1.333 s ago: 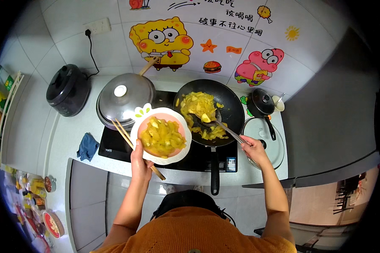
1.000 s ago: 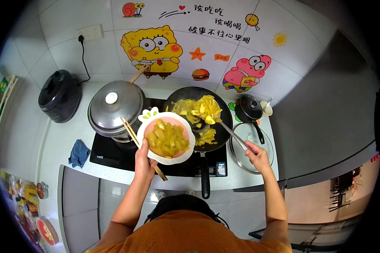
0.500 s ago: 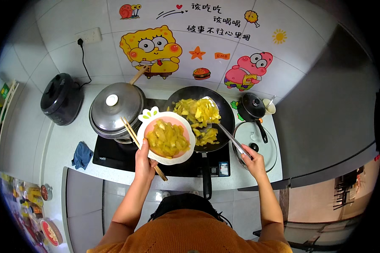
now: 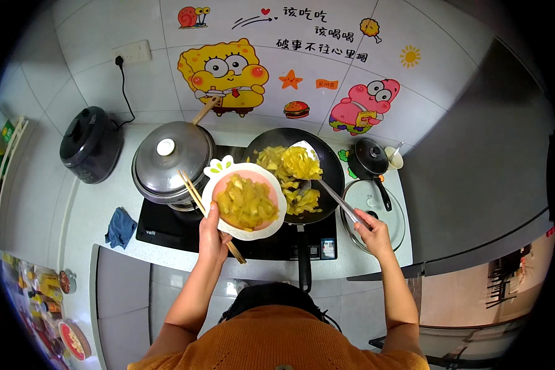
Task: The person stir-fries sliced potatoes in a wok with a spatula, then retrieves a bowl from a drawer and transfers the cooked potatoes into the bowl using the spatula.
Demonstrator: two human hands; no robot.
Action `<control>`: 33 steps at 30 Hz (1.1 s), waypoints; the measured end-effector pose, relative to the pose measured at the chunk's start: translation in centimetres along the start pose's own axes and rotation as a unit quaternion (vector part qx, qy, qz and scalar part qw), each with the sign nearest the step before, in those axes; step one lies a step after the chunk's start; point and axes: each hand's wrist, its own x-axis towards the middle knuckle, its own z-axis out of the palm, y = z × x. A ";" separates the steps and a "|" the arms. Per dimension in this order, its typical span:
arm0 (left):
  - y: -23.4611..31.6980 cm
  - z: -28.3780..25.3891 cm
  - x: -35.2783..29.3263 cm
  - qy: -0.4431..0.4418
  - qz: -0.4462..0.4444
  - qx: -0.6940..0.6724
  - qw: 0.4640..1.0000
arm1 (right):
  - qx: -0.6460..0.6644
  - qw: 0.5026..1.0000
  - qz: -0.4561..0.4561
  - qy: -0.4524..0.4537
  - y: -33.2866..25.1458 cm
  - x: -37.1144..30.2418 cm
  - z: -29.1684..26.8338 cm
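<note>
My left hand [image 4: 212, 238] is closed round the near-left rim of a white and pink bowl [image 4: 272, 185] shaped like a fruit with green leaves. Yellow cooked pieces [image 4: 245, 202] fill much of it. The same hand pins a pair of wooden chopsticks [image 4: 191, 190] under the bowl's left side. To the right, my right hand [image 4: 373, 232] grips the handle of a metal spatula [image 4: 338, 200]. Its blade, heaped with yellow food [image 4: 300, 162], is over the black frying pan [image 4: 327, 154]. More yellow pieces lie in the pan, which the bowl partly overlaps.
A lidded steel pot [image 4: 174, 154] stands left of the pan on the black cooktop [image 4: 160, 231]. On the right are a glass lid [image 4: 388, 216] and a small black saucepan [image 4: 370, 157]. A dark cooker [image 4: 89, 148] and a blue cloth [image 4: 121, 227] occupy the left counter.
The spatula blade and its heap of food have shifted very slightly within the pan. My right hand has moved a little to the right; the bowl stays nearly where it was.
</note>
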 end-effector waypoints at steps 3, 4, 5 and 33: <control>0.0 0.2 0.1 -0.001 -0.007 -0.002 1.000 | 0.001 0.999 -0.036 -0.002 -0.5 -0.1 -0.9; 0.2 0.5 0.0 -0.002 -0.011 -0.003 1.000 | 0.000 0.999 -0.052 0.000 -1.1 -0.2 -1.3; 0.2 0.5 -0.1 0.000 -0.014 -0.003 1.000 | 0.005 0.999 -0.046 -0.002 -1.7 -0.5 -1.7; -2.5 2.0 0.1 -0.029 -0.012 -0.082 0.996 | -0.445 0.764 -0.444 0.144 -10.5 -9.5 1.0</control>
